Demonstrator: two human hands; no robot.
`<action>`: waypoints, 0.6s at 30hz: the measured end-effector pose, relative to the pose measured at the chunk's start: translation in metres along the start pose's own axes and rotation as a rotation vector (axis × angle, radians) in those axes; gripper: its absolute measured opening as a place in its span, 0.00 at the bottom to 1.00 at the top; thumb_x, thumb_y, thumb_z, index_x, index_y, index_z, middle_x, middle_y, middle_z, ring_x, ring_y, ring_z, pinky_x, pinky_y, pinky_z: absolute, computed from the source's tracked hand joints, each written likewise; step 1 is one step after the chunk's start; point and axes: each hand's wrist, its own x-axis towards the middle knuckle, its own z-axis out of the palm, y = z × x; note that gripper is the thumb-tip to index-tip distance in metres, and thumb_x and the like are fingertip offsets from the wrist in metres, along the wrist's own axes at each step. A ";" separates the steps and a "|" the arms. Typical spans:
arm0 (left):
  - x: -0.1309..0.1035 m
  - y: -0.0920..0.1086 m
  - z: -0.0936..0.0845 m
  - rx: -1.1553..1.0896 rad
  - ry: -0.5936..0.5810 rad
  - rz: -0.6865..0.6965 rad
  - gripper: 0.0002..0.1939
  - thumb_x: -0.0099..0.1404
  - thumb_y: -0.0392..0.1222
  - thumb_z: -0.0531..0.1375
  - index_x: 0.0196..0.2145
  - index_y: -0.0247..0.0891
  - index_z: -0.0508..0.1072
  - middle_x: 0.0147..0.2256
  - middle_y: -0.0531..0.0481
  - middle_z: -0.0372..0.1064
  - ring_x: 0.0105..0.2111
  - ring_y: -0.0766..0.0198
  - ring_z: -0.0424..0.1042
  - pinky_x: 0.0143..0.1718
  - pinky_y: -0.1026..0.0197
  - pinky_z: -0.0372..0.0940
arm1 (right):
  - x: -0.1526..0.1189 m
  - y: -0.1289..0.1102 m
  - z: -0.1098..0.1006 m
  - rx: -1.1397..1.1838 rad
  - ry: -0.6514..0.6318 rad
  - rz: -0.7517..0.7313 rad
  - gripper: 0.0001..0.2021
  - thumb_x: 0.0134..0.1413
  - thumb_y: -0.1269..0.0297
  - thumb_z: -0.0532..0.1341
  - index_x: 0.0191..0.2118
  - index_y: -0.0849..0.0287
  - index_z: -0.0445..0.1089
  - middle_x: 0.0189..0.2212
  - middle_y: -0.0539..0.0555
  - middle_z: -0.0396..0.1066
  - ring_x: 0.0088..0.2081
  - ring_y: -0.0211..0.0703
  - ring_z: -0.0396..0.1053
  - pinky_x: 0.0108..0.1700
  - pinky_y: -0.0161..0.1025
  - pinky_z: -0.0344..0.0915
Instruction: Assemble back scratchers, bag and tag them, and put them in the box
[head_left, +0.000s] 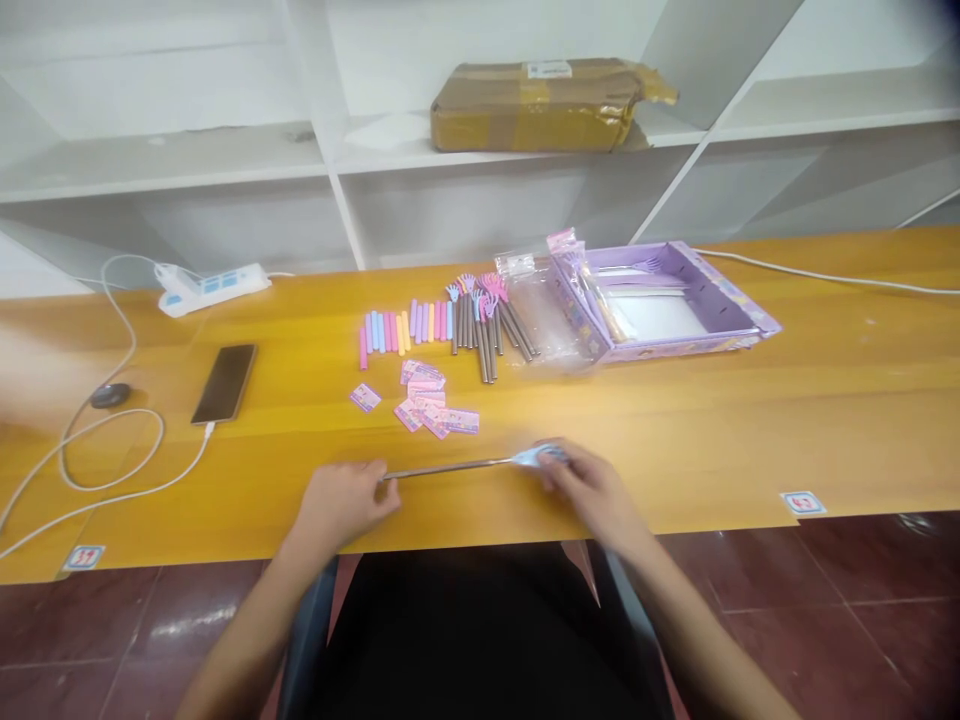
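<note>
Stretched out over the near part of the table is a telescopic back scratcher [450, 467] with a thin metal rod and a light blue head. My left hand [349, 502] pinches the rod's left end. The fingers of my right hand [596, 492] are closed around the blue head and partly cover it. Just beyond lie several small pink and purple cards [429, 402]. Farther back is a bunch of back scratchers [484, 322] with dark metal rods and blue, pink and purple hand-shaped heads. Coloured handle tubes [386, 332] lie in rows beside them.
A purple open box [727, 318] holds packaged pieces, with clear plastic bags [551, 320] against its left side. At left are a phone [224, 384] on a white cable, a black object [110, 395] and a power strip [217, 289]. A taped carton [532, 108] sits on the shelf.
</note>
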 end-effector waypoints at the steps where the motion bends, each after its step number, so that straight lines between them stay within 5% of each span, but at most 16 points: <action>1: -0.004 -0.017 0.000 0.026 0.051 -0.005 0.12 0.67 0.46 0.57 0.28 0.42 0.74 0.23 0.48 0.77 0.22 0.56 0.74 0.25 0.59 0.48 | 0.001 0.005 -0.018 0.021 0.098 0.023 0.21 0.67 0.41 0.61 0.38 0.56 0.74 0.25 0.48 0.67 0.30 0.42 0.65 0.33 0.38 0.62; 5: -0.026 -0.082 -0.001 0.097 0.239 0.085 0.11 0.64 0.42 0.56 0.24 0.42 0.69 0.19 0.51 0.72 0.20 0.59 0.70 0.24 0.58 0.50 | -0.009 0.031 -0.087 0.043 0.401 0.069 0.18 0.62 0.43 0.65 0.36 0.55 0.73 0.26 0.48 0.63 0.30 0.41 0.61 0.34 0.40 0.61; 8: -0.040 -0.109 -0.003 0.155 0.306 0.120 0.11 0.63 0.40 0.57 0.23 0.42 0.67 0.18 0.52 0.68 0.20 0.60 0.68 0.25 0.58 0.52 | -0.020 0.045 -0.118 0.072 0.550 0.074 0.17 0.59 0.46 0.68 0.33 0.56 0.70 0.26 0.50 0.62 0.30 0.42 0.60 0.35 0.42 0.58; 13: -0.046 -0.115 -0.007 0.198 0.292 0.114 0.10 0.62 0.40 0.56 0.23 0.43 0.67 0.19 0.52 0.68 0.20 0.60 0.67 0.25 0.58 0.53 | -0.022 0.057 -0.139 0.067 0.664 0.035 0.19 0.54 0.46 0.69 0.30 0.55 0.68 0.24 0.52 0.61 0.30 0.45 0.61 0.36 0.46 0.58; 18: -0.036 -0.103 -0.005 0.180 0.310 0.158 0.09 0.64 0.39 0.56 0.25 0.42 0.69 0.20 0.52 0.70 0.21 0.60 0.69 0.24 0.58 0.54 | -0.014 0.061 -0.137 -0.119 0.693 0.035 0.20 0.62 0.45 0.64 0.28 0.54 0.67 0.25 0.52 0.65 0.33 0.47 0.66 0.41 0.45 0.62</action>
